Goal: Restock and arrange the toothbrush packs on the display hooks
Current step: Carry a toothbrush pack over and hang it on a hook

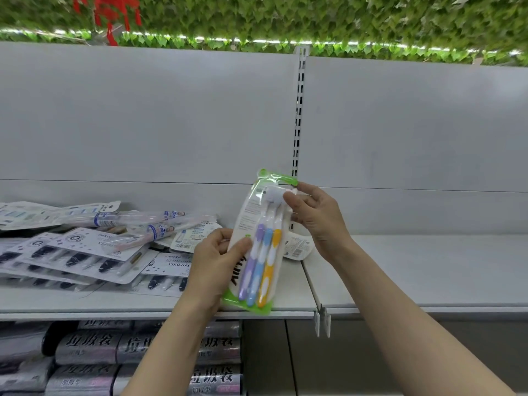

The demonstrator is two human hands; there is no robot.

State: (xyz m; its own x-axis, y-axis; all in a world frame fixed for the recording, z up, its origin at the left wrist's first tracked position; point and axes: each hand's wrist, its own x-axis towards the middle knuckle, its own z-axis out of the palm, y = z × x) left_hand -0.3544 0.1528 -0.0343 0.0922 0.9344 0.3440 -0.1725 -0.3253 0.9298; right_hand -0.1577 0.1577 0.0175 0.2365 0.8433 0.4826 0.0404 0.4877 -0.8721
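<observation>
Three-brush toothbrush pack [258,244] held upright — left hand [211,261] pinching its lower edge, right hand [314,215] its top; keep the hang-hole clear for hooking.

The clear plastic toothbrush pack with green edges and a white card [257,238] shows three brushes with purple, blue and yellow handles, each marked with white; the heap of flat white-and-grey blister packs [77,250] carries black brush heads and small star prints; the pale grey metal shelf [414,270] is plain; the silvery rolls below [85,347] bear black characters; the leafy green wall covering [314,18] has red hangings [108,12].
</observation>
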